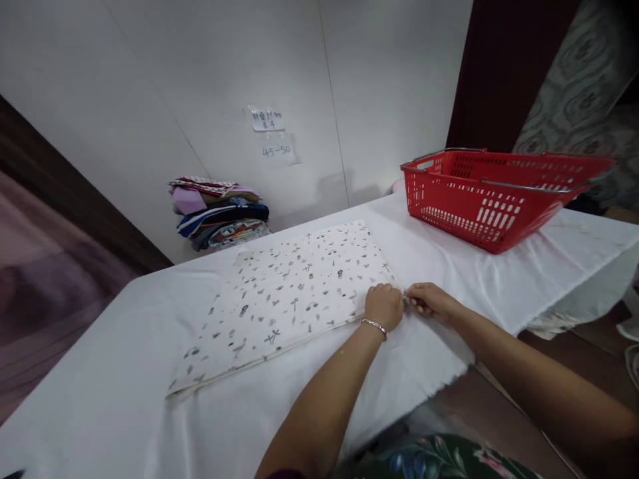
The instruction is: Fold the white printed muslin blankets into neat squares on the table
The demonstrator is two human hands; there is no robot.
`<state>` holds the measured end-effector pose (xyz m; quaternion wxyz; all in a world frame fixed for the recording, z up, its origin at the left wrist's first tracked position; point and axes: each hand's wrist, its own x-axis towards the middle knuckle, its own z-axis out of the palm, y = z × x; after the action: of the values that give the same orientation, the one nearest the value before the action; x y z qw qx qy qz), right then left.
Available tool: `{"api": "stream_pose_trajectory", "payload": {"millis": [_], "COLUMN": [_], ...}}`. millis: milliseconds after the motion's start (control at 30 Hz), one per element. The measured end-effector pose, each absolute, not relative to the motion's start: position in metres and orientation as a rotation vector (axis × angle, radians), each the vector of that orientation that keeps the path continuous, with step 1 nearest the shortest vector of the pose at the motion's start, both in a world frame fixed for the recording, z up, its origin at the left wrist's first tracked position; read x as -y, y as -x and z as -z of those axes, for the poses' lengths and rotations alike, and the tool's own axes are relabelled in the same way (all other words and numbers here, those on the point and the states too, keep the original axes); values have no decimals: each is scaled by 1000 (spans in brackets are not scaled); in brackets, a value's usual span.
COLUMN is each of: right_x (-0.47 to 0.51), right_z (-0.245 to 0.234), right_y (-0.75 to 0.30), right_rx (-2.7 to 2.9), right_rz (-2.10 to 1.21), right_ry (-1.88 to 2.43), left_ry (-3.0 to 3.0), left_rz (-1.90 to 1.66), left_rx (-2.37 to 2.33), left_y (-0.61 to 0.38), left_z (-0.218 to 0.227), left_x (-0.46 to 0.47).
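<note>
A white cloth (294,286) printed with small grey and green motifs lies folded flat in a rough rectangle. Its layered near edge faces me. At its near right corner, my left hand (384,307), with a bracelet at the wrist, is closed on the cloth, fingers bent and knuckles up. Right beside it, my right hand (430,301) pinches the tip of that same corner between thumb and fingers. The two hands almost touch. What lies beneath my left palm is hidden.
A white-covered table (120,359) bears everything here. A red plastic basket (464,206) with metal handles stands at the back right. A stack of folded clothes (219,213) sits at the back left by the wall (210,80), where paper signs (277,150) hang.
</note>
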<state>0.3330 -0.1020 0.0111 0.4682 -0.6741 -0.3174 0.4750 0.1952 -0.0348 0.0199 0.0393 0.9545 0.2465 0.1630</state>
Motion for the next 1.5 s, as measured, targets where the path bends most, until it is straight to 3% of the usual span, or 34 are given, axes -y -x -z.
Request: {"api": "stream_pose_trajectory", "payload": {"millis": [600, 1233, 1500], "right_x": [96, 102, 99], "right_z": [-1, -24, -17], "right_y": [-337, -334, -341], "right_rx": [1032, 735, 954], "right_rz": [-1048, -1331, -1166], "right_ry": [1922, 1552, 1843], "left_ry": [-2844, -2952, -2890], "left_rz": [-443, -399, -399], "left_rx": [-900, -731, -892], "left_y": [-193, -193, -194], "left_z": [-33, -30, -38], "left_x": [25, 30, 23]}}
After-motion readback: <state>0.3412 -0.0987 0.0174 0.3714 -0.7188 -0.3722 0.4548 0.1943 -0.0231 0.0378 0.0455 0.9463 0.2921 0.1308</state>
